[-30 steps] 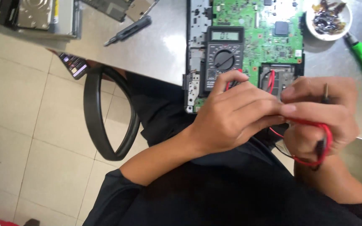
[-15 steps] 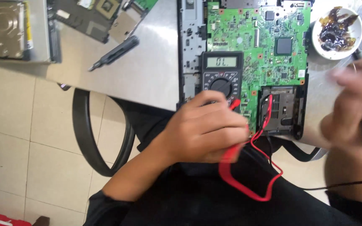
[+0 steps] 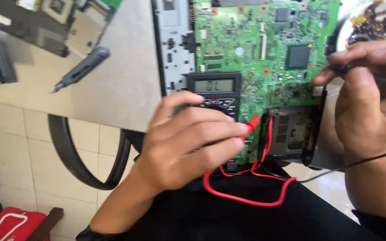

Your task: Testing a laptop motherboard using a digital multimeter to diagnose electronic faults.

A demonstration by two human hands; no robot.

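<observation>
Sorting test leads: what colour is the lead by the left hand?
Red lead, clearest in the head view.

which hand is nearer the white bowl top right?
Right hand: it sits just below the white bowl, pinching a black probe. Left hand is far off, over the multimeter.

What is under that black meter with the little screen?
The green circuit board lies under the meter. The left hand covers the meter's lower half, hiding what lies beneath there.

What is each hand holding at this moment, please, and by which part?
Left hand: red probe, by its handle. Right hand: black probe, pinched along its shaft.
</observation>
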